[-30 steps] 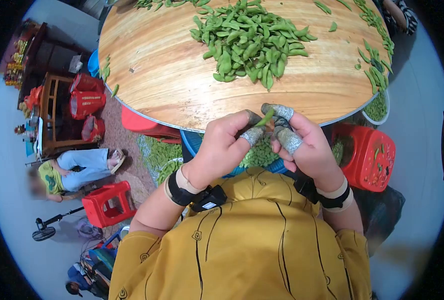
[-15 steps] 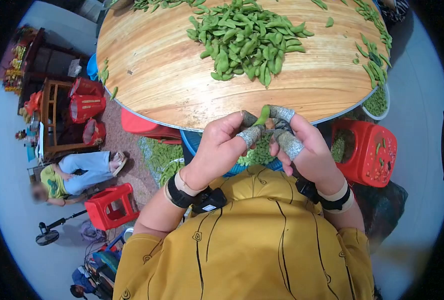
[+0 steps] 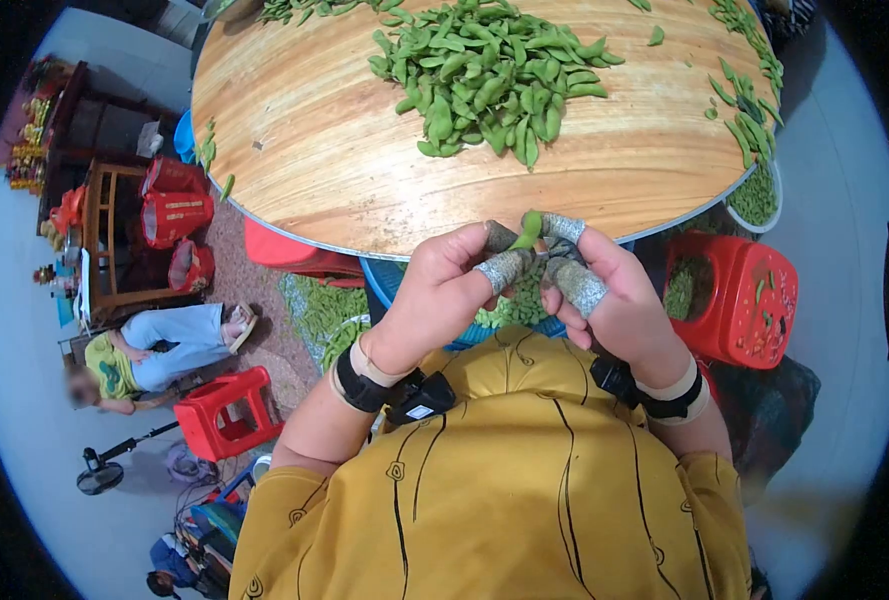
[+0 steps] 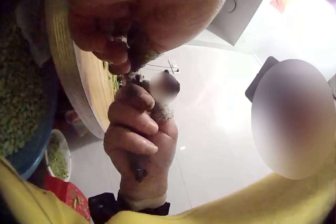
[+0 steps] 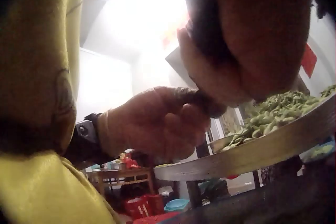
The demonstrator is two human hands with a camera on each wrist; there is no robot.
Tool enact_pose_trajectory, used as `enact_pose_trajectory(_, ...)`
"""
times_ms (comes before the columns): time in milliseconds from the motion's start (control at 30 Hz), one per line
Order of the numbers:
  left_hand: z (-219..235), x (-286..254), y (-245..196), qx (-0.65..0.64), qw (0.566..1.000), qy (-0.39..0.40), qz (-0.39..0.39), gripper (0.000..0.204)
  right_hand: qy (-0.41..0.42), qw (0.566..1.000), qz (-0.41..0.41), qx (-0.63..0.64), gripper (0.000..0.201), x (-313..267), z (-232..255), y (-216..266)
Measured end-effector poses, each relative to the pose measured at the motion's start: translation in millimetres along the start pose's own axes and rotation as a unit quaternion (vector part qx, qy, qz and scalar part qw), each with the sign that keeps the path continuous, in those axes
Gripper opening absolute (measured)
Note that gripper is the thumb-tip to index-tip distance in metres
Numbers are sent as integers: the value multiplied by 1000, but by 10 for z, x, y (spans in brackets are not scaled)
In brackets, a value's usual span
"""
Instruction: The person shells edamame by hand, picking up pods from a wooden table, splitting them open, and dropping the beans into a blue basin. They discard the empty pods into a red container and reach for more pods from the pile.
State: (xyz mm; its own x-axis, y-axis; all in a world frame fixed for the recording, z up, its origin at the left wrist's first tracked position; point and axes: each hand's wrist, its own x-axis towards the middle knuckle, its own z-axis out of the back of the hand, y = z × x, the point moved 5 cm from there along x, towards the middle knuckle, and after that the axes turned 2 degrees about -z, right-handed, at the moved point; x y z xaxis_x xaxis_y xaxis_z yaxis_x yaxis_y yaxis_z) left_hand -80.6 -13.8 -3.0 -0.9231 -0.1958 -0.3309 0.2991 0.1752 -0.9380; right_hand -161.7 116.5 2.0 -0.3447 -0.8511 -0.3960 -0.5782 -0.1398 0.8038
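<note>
Item: round wood-grain table (image 3: 314, 140). Item: blue plastic basket (image 3: 380, 277), pale-green beans (image 3: 512, 309) inside. Item: heap of green bean pods (image 3: 484, 85), on the table. Pair: your left hand (image 3: 436, 293) and right hand (image 3: 626, 302), wrapped fingertips, each grip nearly closed, pinching one small green pod (image 3: 530, 228) near the table edge. Hazard: too hard a squeeze could shoot its contents astray.

pod (image 3: 530, 229) partly hidden between fingers (image 3: 565, 228), blue tub (image 3: 384, 277) partly hidden, tabletop (image 3: 314, 150) cut off at top

A wooden chair (image 3: 114, 235) stands near a pale grey wall (image 3: 24, 330).
</note>
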Motion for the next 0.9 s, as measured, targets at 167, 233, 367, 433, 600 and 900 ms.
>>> enact_pose_trajectory(167,-7,18,-3,92,992,-20,-87,16,3,999,27,-31,50,24,3,14)
enact_pose_trajectory(233,7,14,-14,146,982,-22,-121,16,-2,999,12,-50,46,40,22,-10)
enact_pose_trajectory(367,18,-11,13,126,988,12,-88,21,-1,999,-9,-46,38,30,20,11)
enact_pose_trajectory(433,56,-35,91,-50,996,71,-16,26,64,991,-72,90,31,-18,-43,20)
enact_pose_trajectory(600,47,-34,227,-279,948,138,68,36,109,977,-99,157,30,-9,-68,-43)
enact_pose_trajectory(900,39,-70,127,-201,974,82,68,17,106,978,-96,153,26,17,-93,0)
